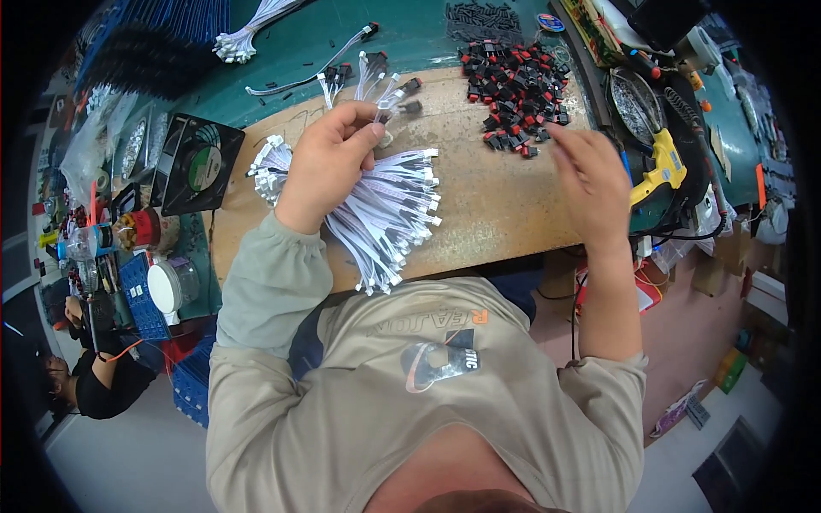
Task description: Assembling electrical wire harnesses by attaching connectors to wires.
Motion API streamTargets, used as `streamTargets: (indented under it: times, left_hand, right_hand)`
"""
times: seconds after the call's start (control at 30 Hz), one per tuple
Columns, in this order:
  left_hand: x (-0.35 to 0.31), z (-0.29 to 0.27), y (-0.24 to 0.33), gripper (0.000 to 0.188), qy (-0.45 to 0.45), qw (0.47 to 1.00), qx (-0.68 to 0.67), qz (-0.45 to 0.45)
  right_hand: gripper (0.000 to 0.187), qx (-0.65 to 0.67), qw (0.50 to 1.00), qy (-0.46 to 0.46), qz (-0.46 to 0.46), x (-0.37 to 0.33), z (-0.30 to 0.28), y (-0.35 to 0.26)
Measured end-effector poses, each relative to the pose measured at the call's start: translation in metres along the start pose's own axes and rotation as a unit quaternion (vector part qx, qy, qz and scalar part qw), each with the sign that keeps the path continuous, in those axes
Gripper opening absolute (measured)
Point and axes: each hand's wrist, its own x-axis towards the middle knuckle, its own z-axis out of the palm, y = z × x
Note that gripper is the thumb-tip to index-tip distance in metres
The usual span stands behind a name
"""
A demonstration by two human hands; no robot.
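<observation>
My left hand [333, 158] is closed in a pinch, thumb against forefinger, around a white wire lead [391, 101]; blurred dark ends show just past the fingertips. Under and beside that hand a thick bundle of white cables [385, 218] with small white plugs fans out on the board. My right hand [594, 179] hangs at the near right edge of a heap of black-and-red rocker switches [513, 85]. Its fingers point left toward the heap and are smeared, so whether they hold anything cannot be told.
A brown board [505, 205] lies on the green bench. Beyond my left hand are several wired leads [333, 79] with black ends. A black fan [201, 162] and a clear jar [167, 286] stand left. At right lies a yellow glue gun [663, 167]. Another person [107, 376] is far left.
</observation>
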Motion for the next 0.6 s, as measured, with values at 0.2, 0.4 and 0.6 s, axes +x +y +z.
streamTargets:
  times: [0.2, 0.4, 0.6]
  left_hand:
    - [-0.001, -0.006, -0.010, 0.020, -0.034, 0.998, -0.029, 0.041]
    - [0.001, -0.010, -0.012, 0.021, -0.021, 0.998, 0.004, 0.053]
    - [0.002, -0.008, -0.020, 0.021, 0.009, 0.995, 0.005, 0.099]
  right_hand:
    - [0.019, -0.085, 0.988, -0.108, -0.076, 0.036, 0.042, -0.013]
    - [0.018, -0.149, 0.961, -0.225, -0.057, 0.059, 0.044, -0.019]
    - [0.018, -0.162, 0.952, -0.253, -0.050, 0.070, 0.044, -0.025]
